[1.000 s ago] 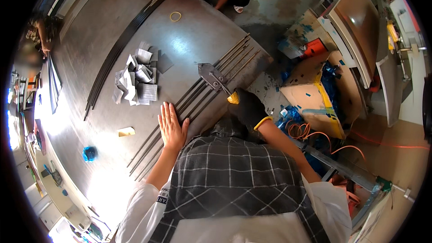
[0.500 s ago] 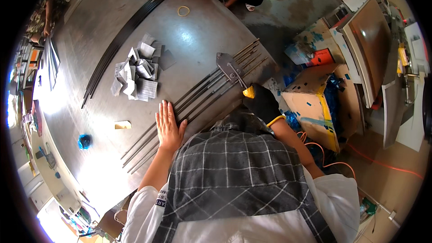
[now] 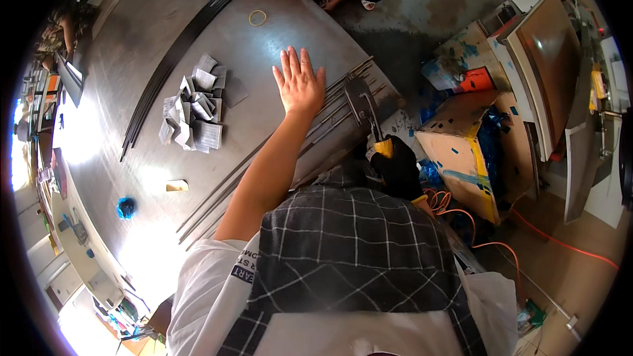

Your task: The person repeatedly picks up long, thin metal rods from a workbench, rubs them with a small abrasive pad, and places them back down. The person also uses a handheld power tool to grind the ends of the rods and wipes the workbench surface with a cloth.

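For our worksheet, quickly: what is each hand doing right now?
Left hand: open, fingers spread, flat on the metal rods.
Right hand: black glove, closed around the yellow-handled tool.

**Steel worktable in a cluttered workshop**

A large grey metal table (image 3: 132, 92) gleams under strong glare at its left. Right of the hand lie a stained concrete floor (image 3: 422, 0), cardboard boxes (image 3: 461, 145), an orange cable (image 3: 527, 231) and a leaning brown panel (image 3: 547, 59).

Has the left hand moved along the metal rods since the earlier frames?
Yes. The left hand has slid up the metal rods, now level with the pile of grey pieces.
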`<state>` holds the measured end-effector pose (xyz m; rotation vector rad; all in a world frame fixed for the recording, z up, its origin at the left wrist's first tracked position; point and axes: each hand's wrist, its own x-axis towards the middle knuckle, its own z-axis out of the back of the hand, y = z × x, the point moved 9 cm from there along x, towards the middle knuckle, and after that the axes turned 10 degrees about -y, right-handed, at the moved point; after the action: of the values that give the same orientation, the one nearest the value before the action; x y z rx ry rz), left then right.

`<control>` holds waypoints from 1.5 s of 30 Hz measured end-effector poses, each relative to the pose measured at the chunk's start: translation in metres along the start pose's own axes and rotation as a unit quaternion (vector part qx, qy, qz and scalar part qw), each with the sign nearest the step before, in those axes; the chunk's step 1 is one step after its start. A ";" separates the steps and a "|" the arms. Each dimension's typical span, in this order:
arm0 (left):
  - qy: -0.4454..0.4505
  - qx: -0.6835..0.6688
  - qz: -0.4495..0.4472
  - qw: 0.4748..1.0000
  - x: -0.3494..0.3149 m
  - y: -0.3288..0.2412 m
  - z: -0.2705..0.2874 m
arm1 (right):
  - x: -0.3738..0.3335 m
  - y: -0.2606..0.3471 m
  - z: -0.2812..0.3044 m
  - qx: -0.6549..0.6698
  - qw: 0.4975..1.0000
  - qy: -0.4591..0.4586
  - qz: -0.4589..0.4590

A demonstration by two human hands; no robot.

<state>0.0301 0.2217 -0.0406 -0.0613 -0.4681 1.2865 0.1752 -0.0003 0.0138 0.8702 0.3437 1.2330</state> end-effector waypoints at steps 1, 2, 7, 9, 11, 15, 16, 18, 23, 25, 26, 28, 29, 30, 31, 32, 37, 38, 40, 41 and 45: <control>0.001 0.009 0.005 1.000 0.002 0.002 -0.003 | 0.000 0.002 0.002 -0.009 1.000 0.002 0.028; 0.002 0.022 0.013 1.000 0.000 0.006 -0.001 | 0.003 0.007 0.004 0.014 0.999 0.029 0.012; -0.045 -0.096 0.036 0.994 -0.002 0.020 0.023 | 0.005 -0.014 -0.007 0.031 0.993 0.040 -0.109; -0.112 -0.143 0.048 0.982 -0.014 0.053 0.058 | 0.015 0.023 0.003 0.004 0.999 0.038 0.037; -0.072 -0.107 0.010 0.992 -0.045 0.073 0.088 | 0.011 0.004 -0.008 0.031 0.995 0.081 -0.052; 0.102 -0.068 -0.048 0.991 -0.138 0.082 0.100 | 0.009 0.013 -0.011 0.024 0.982 0.138 -0.124; 0.115 -0.056 -0.058 0.990 -0.154 0.083 0.101 | 0.007 0.014 -0.016 0.004 0.976 0.170 -0.136; 0.142 -0.033 -0.077 0.986 -0.177 0.083 0.097 | 0.001 0.012 -0.025 -0.038 0.958 0.233 -0.160; 0.151 -0.019 -0.068 0.986 -0.190 0.085 0.093 | -0.011 0.013 -0.049 -0.050 0.959 0.268 -0.080; 0.151 -0.022 -0.070 0.986 -0.189 0.083 0.093 | -0.012 0.014 -0.050 -0.057 0.962 0.262 -0.058; 0.148 -0.023 -0.068 0.986 -0.187 0.084 0.093 | -0.012 0.016 -0.050 -0.060 0.963 0.258 -0.045; 0.146 -0.031 -0.063 0.987 -0.185 0.083 0.096 | -0.011 0.020 -0.047 -0.063 0.967 0.242 -0.040; 0.147 -0.036 -0.058 0.987 -0.184 0.082 0.097 | -0.011 0.021 -0.044 -0.061 0.970 0.231 -0.047; 0.147 -0.042 -0.054 0.987 -0.184 0.082 0.098 | -0.011 0.022 -0.042 -0.059 0.972 0.220 -0.054; 0.145 -0.039 -0.057 0.987 -0.184 0.082 0.098 | -0.012 0.019 -0.043 -0.061 0.973 0.217 -0.057; 0.143 -0.036 -0.058 0.987 -0.184 0.082 0.099 | -0.012 0.015 -0.045 -0.063 0.973 0.214 -0.060; 0.137 -0.028 -0.064 0.988 -0.185 0.083 0.096 | -0.011 0.015 -0.037 -0.049 0.973 0.202 -0.099; 0.135 -0.026 -0.065 0.988 -0.186 0.083 0.097 | -0.011 0.014 -0.036 -0.051 0.972 0.203 -0.105; 0.133 -0.028 -0.066 0.988 -0.187 0.083 0.097 | -0.011 0.014 -0.033 -0.049 0.976 0.188 -0.100; 0.133 -0.030 -0.067 0.988 -0.187 0.083 0.097 | -0.011 0.014 -0.030 -0.044 0.980 0.172 -0.089; 0.141 -0.055 -0.048 0.987 -0.182 0.081 0.099 | -0.012 0.012 -0.024 -0.052 0.986 0.134 -0.082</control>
<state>-0.1161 0.0549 -0.0301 -0.3076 -0.2941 1.1356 0.1476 -0.0016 0.0045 0.5752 0.5513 1.2031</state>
